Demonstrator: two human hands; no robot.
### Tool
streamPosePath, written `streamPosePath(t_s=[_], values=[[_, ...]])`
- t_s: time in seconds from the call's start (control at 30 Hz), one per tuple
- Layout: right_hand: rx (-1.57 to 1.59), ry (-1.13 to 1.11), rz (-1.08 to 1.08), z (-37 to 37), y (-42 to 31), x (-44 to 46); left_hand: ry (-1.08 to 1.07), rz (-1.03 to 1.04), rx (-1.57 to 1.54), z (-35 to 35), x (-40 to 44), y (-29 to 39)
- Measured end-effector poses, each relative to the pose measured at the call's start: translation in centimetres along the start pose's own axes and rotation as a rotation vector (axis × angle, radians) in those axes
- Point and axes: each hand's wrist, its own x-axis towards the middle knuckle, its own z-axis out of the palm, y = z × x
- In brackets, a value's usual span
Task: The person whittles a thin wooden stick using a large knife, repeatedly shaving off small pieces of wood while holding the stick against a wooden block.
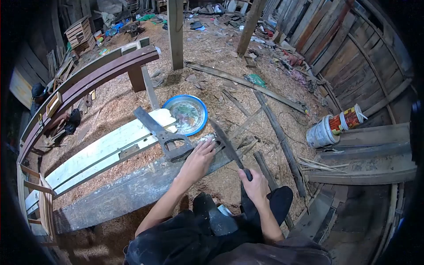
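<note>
My right hand (256,185) is closed round the dark handle of a long-bladed knife (225,141), its blade slanting up and to the left. My left hand (201,157) lies flat near the right end of a wide grey plank (132,190), fingers stretched out towards a small pale patch by the blade. What lies under the palm is hidden. Just left of that hand, a handsaw (152,126) rests across the plank and some pale boards (101,148), its handle nearest the fingers. A round metal tray (187,115) with a blue rim sits beyond the saw.
Stacked buckets (322,132) stand at the right beside a wooden bench (362,176). Long sticks (282,141) lie on the shavings-covered ground. A post (175,35) rises ahead. A curved reddish-brown beam (97,79) and a small wooden box (54,104) are at the left.
</note>
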Motion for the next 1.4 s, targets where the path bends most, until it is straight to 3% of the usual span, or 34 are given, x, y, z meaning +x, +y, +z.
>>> streamPosePath(t_s=[0.1, 0.17, 0.23, 0.3, 0.4, 0.57, 0.63, 0.83, 0.9, 0.93, 1.17, 1.4], values=[[-0.103, -0.095, 0.004, -2.4, -0.7, 1.0, 0.060, -0.022, -0.044, 1.4, -0.3, -0.2], [-0.066, 0.009, -0.065, -2.0, 0.7, 2.8, 0.114, -0.043, -0.077, 2.0, -0.7, -0.1], [-0.077, 0.008, 0.060, -2.2, 1.0, 4.2, 0.100, -0.017, -0.024, 1.7, -0.8, 0.4], [-0.118, 0.041, 0.019, -2.6, 0.7, 4.0, 0.113, 0.016, 0.037, 1.6, 0.1, 0.4], [-0.157, -0.117, -0.167, -2.9, 1.2, 3.0, 0.055, 0.006, -0.083, 2.3, -0.1, 0.4], [-0.175, -0.067, -0.017, -2.9, 2.7, 6.6, 0.057, 0.005, -0.029, 2.3, -0.4, 0.9], [-0.121, 0.018, -0.092, -2.7, 2.1, 7.1, 0.074, 0.009, -0.034, 2.0, 0.4, 0.7], [-0.280, -0.171, -0.242, -3.6, 2.4, 7.1, 0.047, -0.013, -0.054, 2.3, 0.1, 0.7], [-0.084, -0.090, -0.015, -2.7, 3.8, 9.6, 0.060, -0.020, -0.050, 2.2, 0.1, 0.9], [-0.024, -0.075, -0.013, -2.0, 4.4, 10.5, 0.057, -0.016, -0.051, 2.3, -0.1, 1.0], [-0.198, -0.039, -0.294, -1.2, 4.3, 8.4, 0.053, -0.005, -0.031, 2.2, 0.5, 0.9], [-0.062, 0.065, -0.254, 2.8, 3.4, 7.3, 0.057, -0.039, -0.039, 2.0, 0.6, 1.1]])
